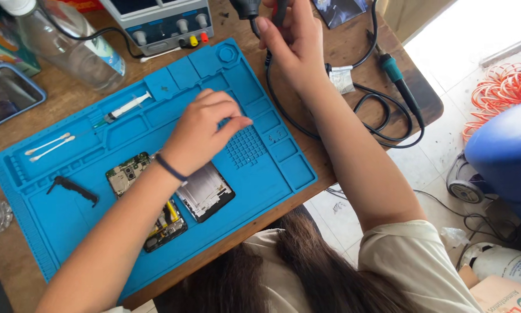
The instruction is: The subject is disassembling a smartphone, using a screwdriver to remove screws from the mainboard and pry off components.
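One opened phone [164, 217], with its green circuit board exposed, is laid on the blue repair mat [272, 168], partly hidden under the left forearm. The left hand [199, 130] is held just above it, fingers curled in narrowly with nothing seen between them. A black tool handle [246, 8] is gripped by the right hand [289, 40]. Two cotton swabs [48, 146], one syringe [127, 107] and one black pry tool [73, 189] are counted on the mat.
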